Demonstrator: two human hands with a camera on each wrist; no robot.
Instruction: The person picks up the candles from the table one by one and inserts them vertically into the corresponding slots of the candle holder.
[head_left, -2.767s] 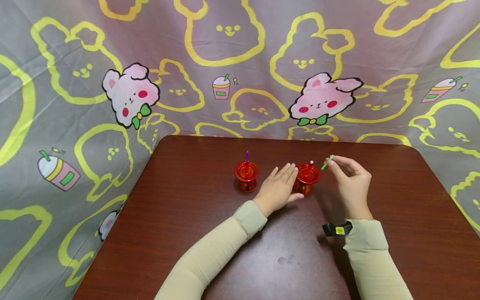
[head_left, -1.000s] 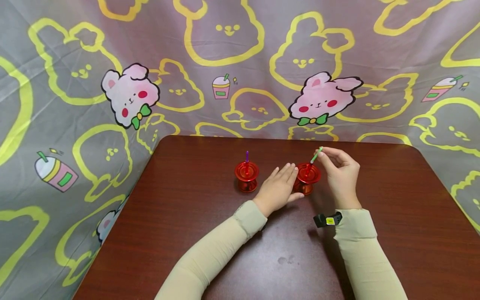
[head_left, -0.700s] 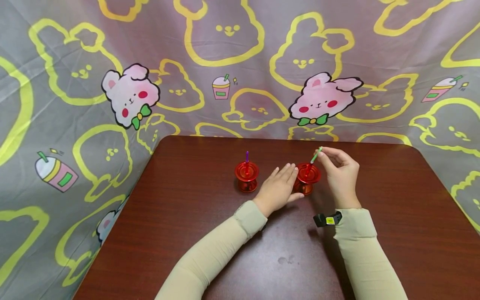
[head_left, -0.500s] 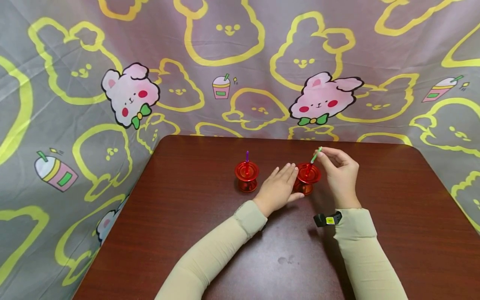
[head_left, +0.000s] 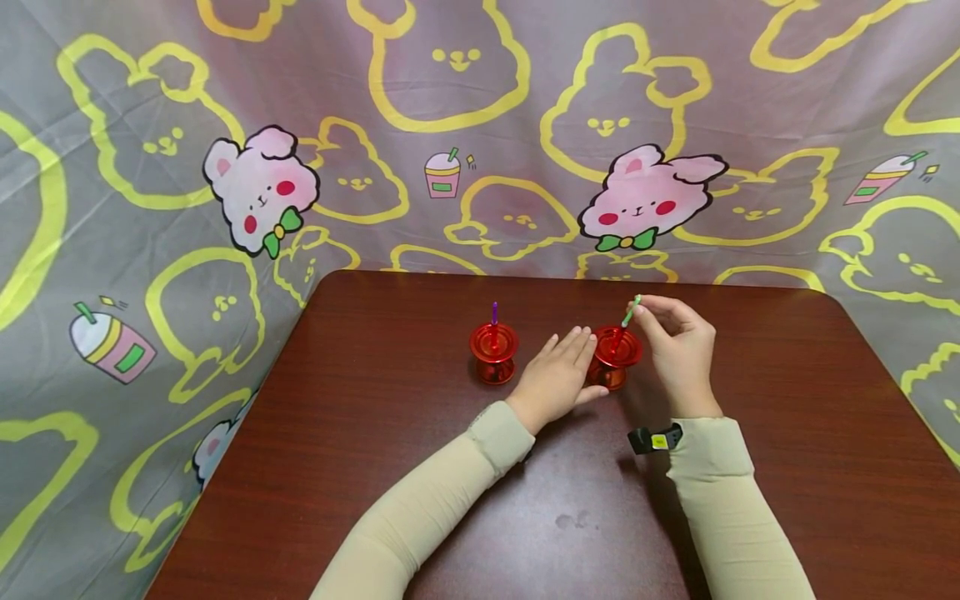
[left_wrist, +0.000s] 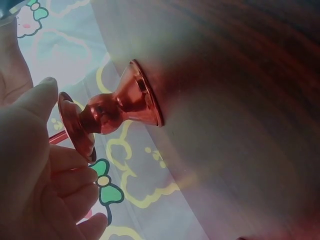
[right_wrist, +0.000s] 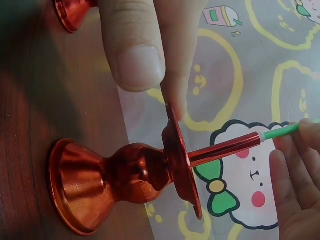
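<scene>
My right hand [head_left: 682, 358] pinches a thin green candle [head_left: 632, 311] between thumb and fingertips. The candle's lower end meets the whitish top of the red stem on a shiny red candle holder [head_left: 617, 354]; the right wrist view shows this green candle [right_wrist: 281, 132] roughly in line with the stem. My left hand [head_left: 553, 379] lies beside that holder, fingers extended and thumb spread, with the fingertips at its dish rim. In the left wrist view the holder [left_wrist: 105, 114] stands upright on its flared base. A matching candle holder [head_left: 480, 346] to the left bears a thin purple candle [head_left: 495, 313].
Both holders stand on a brown wooden table [head_left: 360, 417] towards its back edge. A grey curtain [head_left: 420, 233] with yellow outlines and pink rabbits hangs behind and along the left side. A black wrist strap [head_left: 654, 439] is at the right sleeve cuff.
My right hand has moved left and brought the green candle from beside the holder onto the top of its stem. Lately it has shifted only slightly. The left hand has stayed put.
</scene>
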